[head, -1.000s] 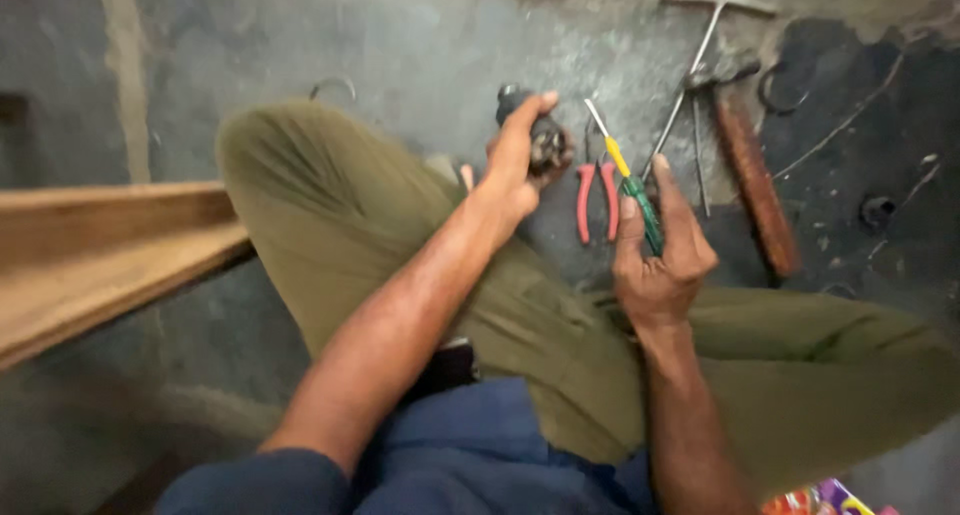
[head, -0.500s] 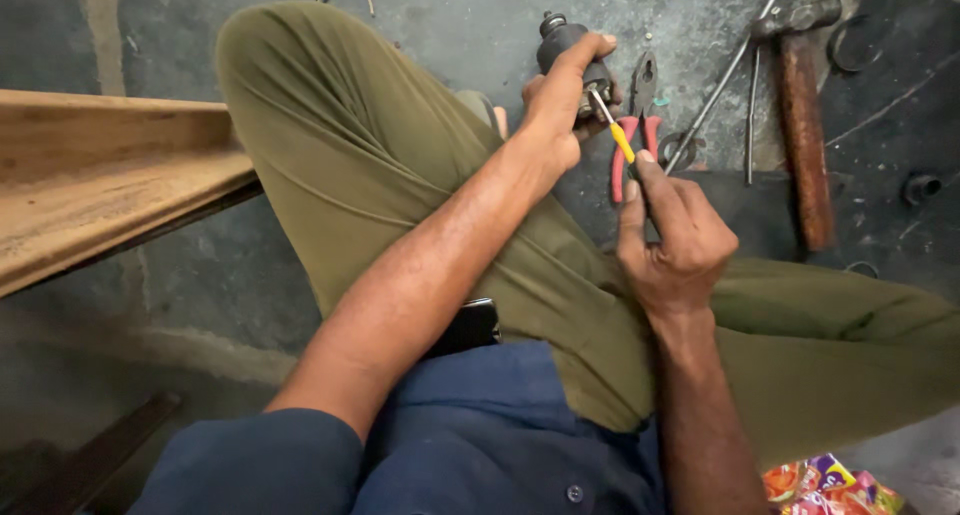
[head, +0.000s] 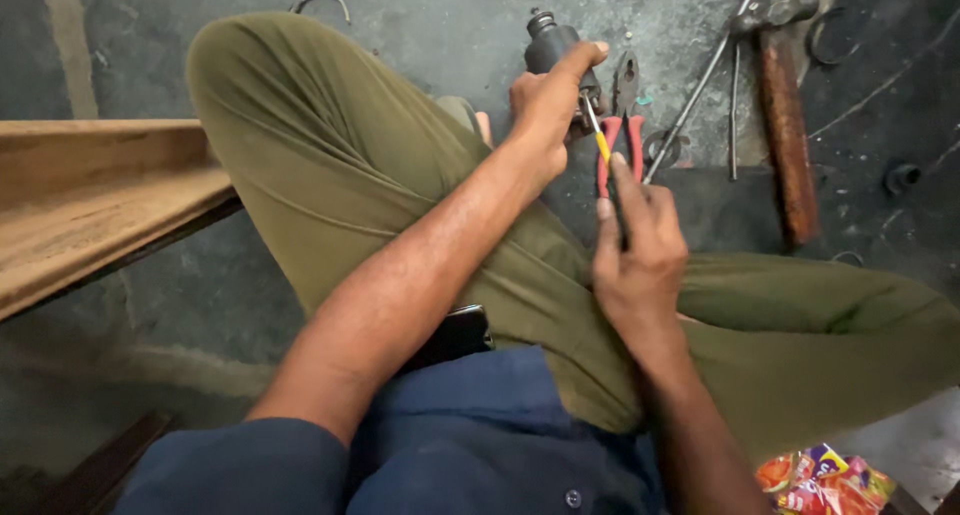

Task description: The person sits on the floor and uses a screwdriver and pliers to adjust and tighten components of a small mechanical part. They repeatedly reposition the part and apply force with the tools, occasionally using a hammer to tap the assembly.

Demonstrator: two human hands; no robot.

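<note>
- Nearest to us, our blue shirt (head: 480, 435) fills the bottom of the view, and a heap of bright snack wrappers (head: 825, 480) lies on the floor (head: 400, 35) to the right of it.
- Beyond the shirt, our olive trousers (head: 330, 145) cover both legs, with the left knee raised high and the right leg stretched out sideways.
- Our right hand (head: 640, 255) rests over the right thigh; its grip is pressed around the handle of a screwdriver (head: 603, 145) with a yellow band, whose thin shaft runs up toward the left hand.
- Our left hand (head: 550, 105) sits past the knee, its grip wrapped tight on a small dark cylindrical metal part (head: 550, 45); the screwdriver tip meets that part just under the thumb.
- Just beside the left hand, on the floor, lie red-handled pliers (head: 622, 125), partly hidden behind the screwdriver.
- To the right of the pliers we see thin metal rods (head: 700, 85) and a hammer (head: 785, 135) with a rusty brown handle.
- Well apart from the hands, left of the knee, a wooden plank (head: 90, 205) juts in.
- Farthest off, a bent wire hook (head: 320, 0) lies on the floor beyond the knee.
</note>
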